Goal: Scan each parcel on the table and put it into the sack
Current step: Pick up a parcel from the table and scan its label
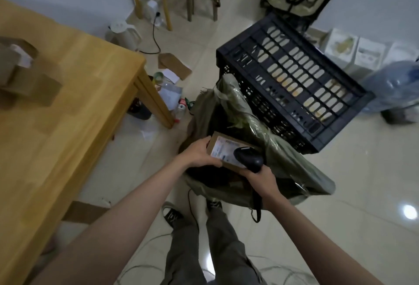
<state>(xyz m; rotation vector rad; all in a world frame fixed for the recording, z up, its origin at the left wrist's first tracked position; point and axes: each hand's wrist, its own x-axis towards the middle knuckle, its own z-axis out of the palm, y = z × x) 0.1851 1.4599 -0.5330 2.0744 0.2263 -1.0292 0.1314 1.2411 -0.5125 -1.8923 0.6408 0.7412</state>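
Note:
My left hand [199, 154] grips a small brown cardboard parcel [223, 148] with a white label on top, held over the open mouth of the green sack [283, 160] on the floor. My right hand [260, 177] holds a black barcode scanner [248, 157], whose head lies right over the parcel's label. On the wooden table [74, 103] at the left lie other brown parcels [25, 78], blurred. The inside of the sack is dark.
A black plastic crate [292, 80] stands tilted behind the sack. Bottles, paper and a cardboard piece [174, 64] litter the floor by the table leg. A large water bottle [394, 85] sits at the right, white boxes behind it. Cables trail around my feet.

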